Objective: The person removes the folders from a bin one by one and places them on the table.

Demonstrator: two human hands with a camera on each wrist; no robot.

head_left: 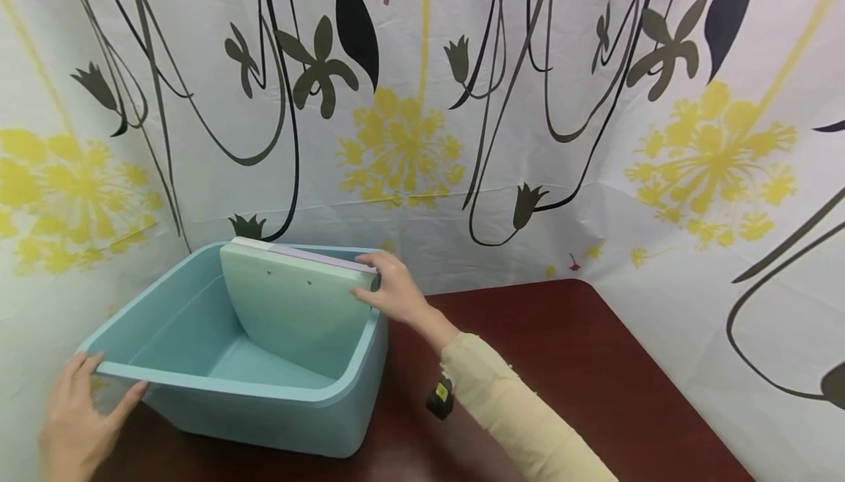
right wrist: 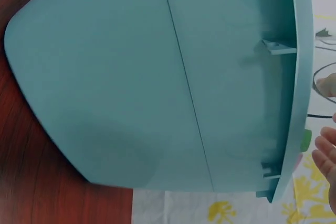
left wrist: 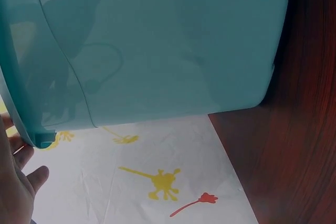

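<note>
A light-blue plastic tub [head_left: 264,388] stands on the table. My left hand [head_left: 75,416] holds its front-left corner, fingertips over the rim, thumb stretched along the outside; in the left wrist view that thumb [left wrist: 39,178] is apart from the wall. Inside the tub, a pale-green flat case [head_left: 297,306] stands on edge against a lavender one [head_left: 323,257] near the back. My right hand [head_left: 392,291] is around their upper right corner, fingers over the top edge and thumb in front. The right wrist view shows this hand [right wrist: 328,161] beyond the rim, thumb and fingers spread.
The dark red-brown table [head_left: 528,350] extends to the right of the tub. Behind and beside it hangs a white curtain [head_left: 422,225] with flower prints. A small black device with a yellow mark [head_left: 440,397] is below the right forearm.
</note>
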